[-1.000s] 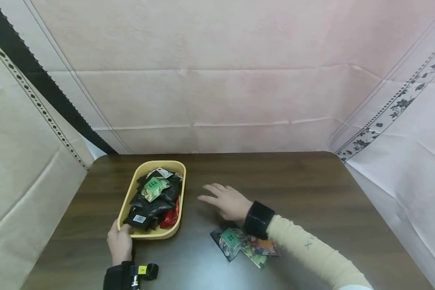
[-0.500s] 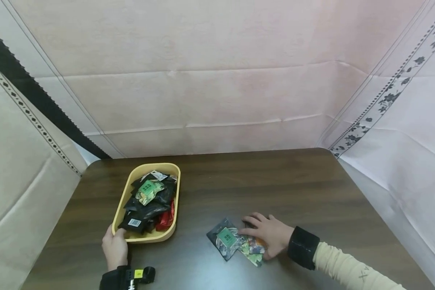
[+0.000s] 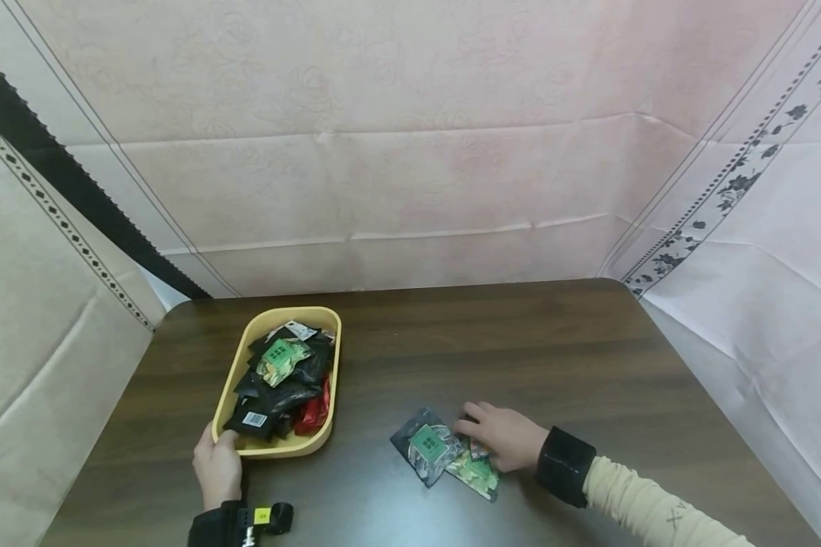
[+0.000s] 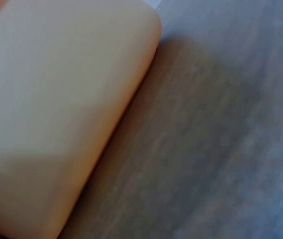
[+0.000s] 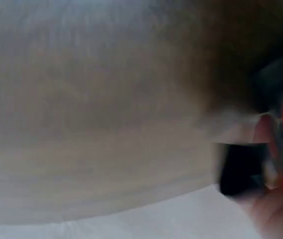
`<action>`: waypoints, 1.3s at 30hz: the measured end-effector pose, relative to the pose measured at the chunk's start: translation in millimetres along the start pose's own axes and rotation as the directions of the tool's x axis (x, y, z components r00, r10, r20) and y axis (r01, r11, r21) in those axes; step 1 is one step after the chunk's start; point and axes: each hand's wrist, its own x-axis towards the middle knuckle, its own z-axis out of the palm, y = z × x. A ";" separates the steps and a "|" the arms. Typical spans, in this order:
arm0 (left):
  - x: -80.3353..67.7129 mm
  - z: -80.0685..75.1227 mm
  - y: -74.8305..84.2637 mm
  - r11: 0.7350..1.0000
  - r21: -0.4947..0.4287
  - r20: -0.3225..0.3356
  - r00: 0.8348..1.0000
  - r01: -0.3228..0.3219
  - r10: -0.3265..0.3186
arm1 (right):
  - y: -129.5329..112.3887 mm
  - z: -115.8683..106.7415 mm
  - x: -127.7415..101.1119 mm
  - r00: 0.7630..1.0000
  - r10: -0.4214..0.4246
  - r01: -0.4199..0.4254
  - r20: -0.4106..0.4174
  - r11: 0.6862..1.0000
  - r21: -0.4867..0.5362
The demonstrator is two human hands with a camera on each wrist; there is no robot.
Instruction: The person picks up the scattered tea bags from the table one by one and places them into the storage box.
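My left hand [image 3: 217,469] grips the near-left corner of a yellow plastic basket [image 3: 338,365], thumb over the rim. Dark packets, a green-labelled packet [image 3: 283,359] and a red packet [image 3: 314,410] fill the basket. To the right, my right hand [image 3: 508,437] has curled its fingers and thumb round a small packet [image 3: 478,449], mostly hidden beneath the hand. Orange and black parts show among the fingers in the blurred right wrist view. Beside this hand lie a dark packet with a green label [image 3: 426,447] and a green packet [image 3: 476,474], overlapping. In the left wrist view, the basket's outer wall [image 4: 66,89] stands close.
A brown wood-grain table [image 3: 410,342] carries everything. Pale cloth [image 3: 397,190] hangs behind its far edge and along both sides. A black wrist strap with a small camera [image 3: 282,517] sits on the left wrist.
My right hand moved right and toward me, down onto the loose packets, then its fingers curled in round one. The left hand keeps its grip on the basket. The head view shifted slightly.
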 end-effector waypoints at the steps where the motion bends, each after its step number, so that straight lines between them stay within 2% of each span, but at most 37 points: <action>1: -0.1 0.2 0.1 1.000 0.001 0.002 1.000 -0.001 0.001 | 0.1 0.2 0.8 1.000 -0.001 0.002 -0.022 1.000 0.010; 5: -0.8 0.3 0.7 1.000 -0.002 0.005 1.000 0.001 -0.001 | 1.3 -1.6 4.9 0.993 0.005 0.001 -0.119 0.999 0.053; 11: -0.6 -1.4 -0.3 1.000 -0.014 0.014 1.000 0.000 0.000 | -1.5 -12.1 17.4 0.983 0.007 0.007 -0.183 0.997 0.078; 17: -0.8 -2.5 -1.5 1.000 -0.022 0.014 1.000 -0.008 0.008 | -17.4 -32.0 58.9 0.943 -0.081 0.089 -0.324 0.996 0.010; 21: -1.2 -0.5 -1.5 0.999 -0.040 0.030 1.000 0.000 0.001 | -38.2 -49.7 95.8 0.924 -0.102 0.100 -0.370 0.995 -0.026; 25: -1.1 3.7 -0.9 1.000 -0.022 0.025 0.999 -0.022 0.022 | -64.7 -67.7 133.3 0.926 -0.118 0.102 -0.359 0.993 -0.064; 31: 0.6 7.4 -1.3 0.997 0.017 0.030 0.997 -0.070 0.070 | -97.4 -86.8 185.4 0.953 -0.102 0.070 -0.286 0.990 -0.120; 34: 1.0 7.6 -2.8 0.998 0.025 0.027 0.998 -0.066 0.065 | -108.5 -94.8 210.2 0.964 -0.079 0.047 -0.253 0.990 -0.130; 39: 2.7 4.0 -5.0 0.999 0.015 0.014 0.999 -0.044 0.044 | -119.2 -103.4 244.1 0.974 -0.086 0.064 -0.209 0.992 -0.110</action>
